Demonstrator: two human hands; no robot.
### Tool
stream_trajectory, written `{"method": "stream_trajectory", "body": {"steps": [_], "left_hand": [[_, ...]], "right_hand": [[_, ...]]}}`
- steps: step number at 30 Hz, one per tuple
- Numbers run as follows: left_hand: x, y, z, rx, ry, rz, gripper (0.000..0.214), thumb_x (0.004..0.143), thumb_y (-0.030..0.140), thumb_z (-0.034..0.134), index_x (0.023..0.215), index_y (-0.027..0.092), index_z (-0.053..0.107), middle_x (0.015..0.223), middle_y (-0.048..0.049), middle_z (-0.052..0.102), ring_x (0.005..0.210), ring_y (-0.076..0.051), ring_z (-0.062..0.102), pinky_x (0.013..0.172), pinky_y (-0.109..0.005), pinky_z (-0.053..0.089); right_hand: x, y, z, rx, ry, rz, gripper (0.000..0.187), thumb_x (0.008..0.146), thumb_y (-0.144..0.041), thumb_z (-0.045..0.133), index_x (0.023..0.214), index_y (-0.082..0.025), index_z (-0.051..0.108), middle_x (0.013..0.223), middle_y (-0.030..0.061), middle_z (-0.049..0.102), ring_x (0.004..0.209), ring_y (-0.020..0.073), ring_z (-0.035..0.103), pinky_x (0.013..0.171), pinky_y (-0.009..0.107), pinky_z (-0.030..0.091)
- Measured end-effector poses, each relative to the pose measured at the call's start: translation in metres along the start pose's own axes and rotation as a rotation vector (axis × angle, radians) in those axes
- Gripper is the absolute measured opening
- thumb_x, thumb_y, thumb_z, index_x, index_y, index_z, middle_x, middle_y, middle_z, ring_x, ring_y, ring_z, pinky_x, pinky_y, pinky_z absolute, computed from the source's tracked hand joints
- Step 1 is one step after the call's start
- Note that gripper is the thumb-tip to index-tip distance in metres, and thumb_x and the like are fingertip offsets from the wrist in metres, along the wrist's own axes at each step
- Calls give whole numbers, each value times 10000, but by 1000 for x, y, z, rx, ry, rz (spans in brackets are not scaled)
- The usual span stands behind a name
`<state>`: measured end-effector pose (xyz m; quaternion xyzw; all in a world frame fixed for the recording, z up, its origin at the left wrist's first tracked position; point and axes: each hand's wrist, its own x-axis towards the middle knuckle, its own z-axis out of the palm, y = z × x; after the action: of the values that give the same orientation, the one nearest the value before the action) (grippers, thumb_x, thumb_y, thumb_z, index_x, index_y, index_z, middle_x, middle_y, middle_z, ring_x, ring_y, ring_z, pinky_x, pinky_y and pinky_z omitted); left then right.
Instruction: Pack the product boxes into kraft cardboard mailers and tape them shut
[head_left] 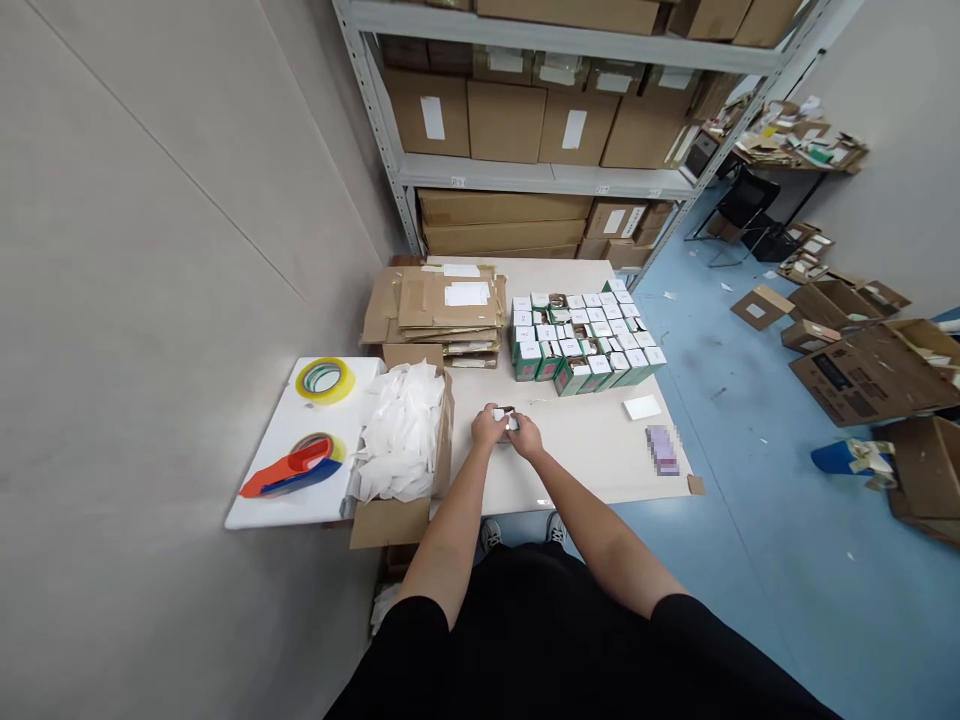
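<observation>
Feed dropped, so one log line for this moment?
left hand: holds small item | right hand: holds same | beside: box of white bags | beyond: green boxes

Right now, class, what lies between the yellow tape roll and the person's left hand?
Head view: an open brown cardboard box of white bags, between yellow tape roll and left hand.

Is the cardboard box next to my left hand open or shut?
Open: the cardboard box has flaps spread, white bags piled inside.

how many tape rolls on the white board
2: a loose yellow roll at the white board's far end, another in the red dispenser nearer the person; the carton alongside may hide more.
</observation>
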<state>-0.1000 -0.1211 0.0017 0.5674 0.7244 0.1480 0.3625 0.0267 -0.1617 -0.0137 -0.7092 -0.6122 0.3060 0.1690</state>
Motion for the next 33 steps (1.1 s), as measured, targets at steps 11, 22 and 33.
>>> {"method": "stream_trajectory", "body": {"steps": [11, 22, 33], "left_hand": [[-1, -14, 10, -214, 9, 149, 701, 802, 134, 655, 1490, 192, 541, 1398, -129, 633, 1327, -253, 584, 1122, -336, 429], [-4, -18, 14, -120, -117, 268, 793, 640, 103, 820, 1389, 219, 587, 1318, -84, 690, 1223, -279, 643, 1060, -387, 483], [-23, -10, 37, -134, -127, 268, 790, 625, 171, 882, 1360, 218, 594, 1311, -101, 690, 1198, -283, 650, 1029, -369, 487]], "right_hand": [[4, 19, -13, 23, -7, 7, 526, 900, -294, 695, 1402, -233, 547, 1343, 105, 667, 1222, 259, 644, 1011, 333, 481], [11, 23, -28, 94, 11, 125, 538, 994, -243, 413, 1530, -197, 389, 1074, 80, 756, 1002, 251, 721, 881, 325, 509], [7, 29, -56, -187, -109, 66, 374, 841, -366, 702, 1198, -256, 732, 1492, 88, 545, 1217, 253, 614, 977, 315, 499]]}}
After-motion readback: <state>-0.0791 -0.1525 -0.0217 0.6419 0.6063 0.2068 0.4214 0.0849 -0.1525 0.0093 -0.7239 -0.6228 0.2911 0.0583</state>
